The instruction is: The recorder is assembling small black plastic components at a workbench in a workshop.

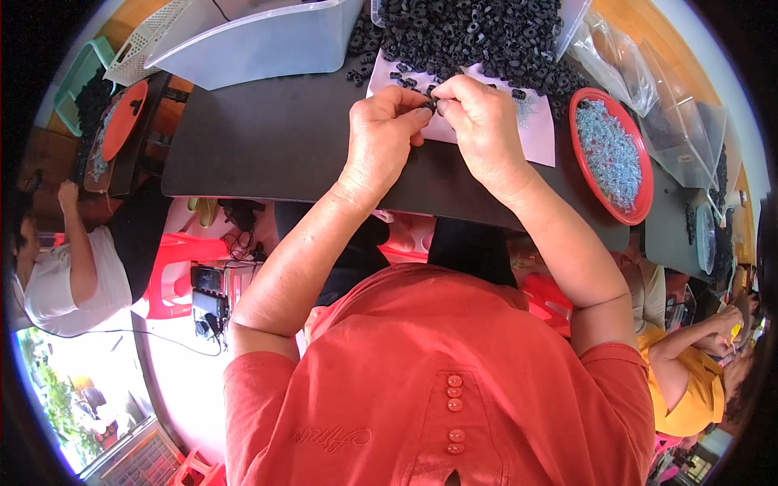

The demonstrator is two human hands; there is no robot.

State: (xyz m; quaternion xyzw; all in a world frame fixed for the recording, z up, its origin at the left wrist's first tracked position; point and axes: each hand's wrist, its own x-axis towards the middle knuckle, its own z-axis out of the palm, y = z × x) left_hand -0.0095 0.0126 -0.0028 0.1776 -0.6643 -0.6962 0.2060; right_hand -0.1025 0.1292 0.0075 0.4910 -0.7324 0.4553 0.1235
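Over the near edge of a pale pink sheet, my two hands meet at the fingertips. My left hand pinches a small black plastic part between thumb and forefinger. From the other side, my right hand closes its thumb and forefinger on the same part. The fingers cover most of it, so its exact shape is hidden. Just beyond the hands lies a large heap of small black plastic parts, some spilling onto the sheet. A few small clear pieces lie on the sheet beside my right hand.
A red plate of small clear bluish pieces sits right on the dark table. A translucent bin stands far left, with clear plastic bags far right. Other people sit at left and right.
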